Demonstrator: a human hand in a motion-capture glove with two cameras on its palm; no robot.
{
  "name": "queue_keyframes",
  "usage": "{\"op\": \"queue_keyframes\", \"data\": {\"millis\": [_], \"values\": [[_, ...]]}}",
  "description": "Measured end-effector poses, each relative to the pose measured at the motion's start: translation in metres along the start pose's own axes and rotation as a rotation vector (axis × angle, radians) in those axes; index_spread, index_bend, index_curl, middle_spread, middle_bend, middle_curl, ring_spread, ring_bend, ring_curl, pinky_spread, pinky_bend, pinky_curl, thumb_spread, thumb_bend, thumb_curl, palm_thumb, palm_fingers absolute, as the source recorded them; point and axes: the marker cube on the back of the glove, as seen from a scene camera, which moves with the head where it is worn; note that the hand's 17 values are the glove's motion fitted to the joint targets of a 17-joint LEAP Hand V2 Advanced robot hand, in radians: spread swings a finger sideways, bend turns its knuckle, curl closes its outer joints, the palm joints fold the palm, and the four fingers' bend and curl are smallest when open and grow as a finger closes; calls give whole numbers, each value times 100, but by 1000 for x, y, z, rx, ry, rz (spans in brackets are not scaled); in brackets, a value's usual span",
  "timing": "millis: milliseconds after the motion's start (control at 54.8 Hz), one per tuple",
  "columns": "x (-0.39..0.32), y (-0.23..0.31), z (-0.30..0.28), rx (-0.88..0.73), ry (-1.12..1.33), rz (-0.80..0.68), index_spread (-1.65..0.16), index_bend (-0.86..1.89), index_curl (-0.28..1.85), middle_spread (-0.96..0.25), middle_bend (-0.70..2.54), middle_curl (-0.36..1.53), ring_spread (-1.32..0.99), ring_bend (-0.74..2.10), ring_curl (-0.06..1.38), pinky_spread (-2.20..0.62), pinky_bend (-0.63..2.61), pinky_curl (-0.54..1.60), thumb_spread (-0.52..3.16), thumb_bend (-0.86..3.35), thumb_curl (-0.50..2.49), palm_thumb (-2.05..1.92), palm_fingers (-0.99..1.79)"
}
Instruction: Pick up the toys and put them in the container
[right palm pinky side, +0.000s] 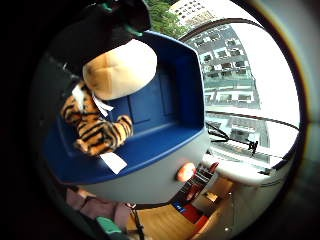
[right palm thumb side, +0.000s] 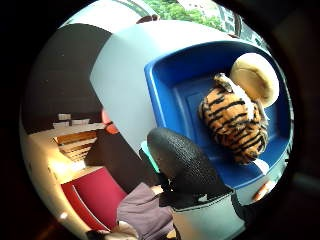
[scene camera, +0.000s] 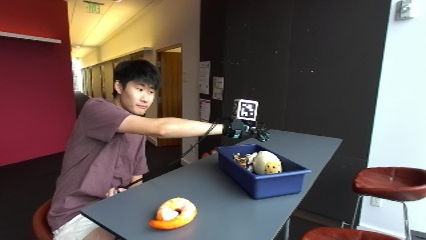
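Blue container (scene camera: 263, 181) on grey table (scene camera: 219, 210), set toward the table's far half. Gloved right hand (scene camera: 243, 129) raised above the container's far rim, fingers relaxed, grasping nothing. Inside the container: striped tiger toy (right palm thumb side: 235, 122) lying against cream round plush (right palm thumb side: 256, 77). Orange ring-shaped toy (scene camera: 173, 213) well apart from the container, near the table's near edge. Red stool (scene camera: 389, 182) beyond the container, off the table.

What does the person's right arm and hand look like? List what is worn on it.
The gloved right hand wears a black glove with a textured, pebbled surface on the fingers and a touch of green trim near the palm. The forearm is uncovered; the short sleeve of a mauve T-shirt ends above the elbow.
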Motion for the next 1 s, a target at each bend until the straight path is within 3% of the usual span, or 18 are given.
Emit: {"op": "queue_keyframes", "data": {"millis": [182,292,328,365,547,657,766,1003], "values": [[-9,-1,0,15,82,10,-17,8,15,0,15,32,-3,61,27,3,92,36,114,-8,21,-11,-20],[-10,-3,-8,50,40,138,-17,7,15,1,15,31,-2,60,27,3,93,36,113,-9,20,-12,-20],[-2,5,-14,69,35,95,-17,7,15,1,15,30,-2,60,27,3,93,36,113,-8,20,-12,-20],[12,15,-22,80,57,65,-17,7,15,1,15,30,-2,60,27,3,93,36,113,-8,19,-12,-20],[92,94,-76,112,49,205,-17,6,13,1,18,31,-3,62,28,4,95,36,111,-9,18,-13,-18],[141,165,-89,140,-102,21,-17,6,13,2,19,32,-3,64,29,4,94,36,111,-9,18,-12,-16],[216,220,-65,93,48,409,-17,6,12,2,20,33,-4,65,29,4,93,36,111,-9,17,-12,-15],[324,310,51,-35,-51,586,-18,7,12,2,18,34,-3,66,29,4,96,36,111,-9,16,-12,-15]]}}
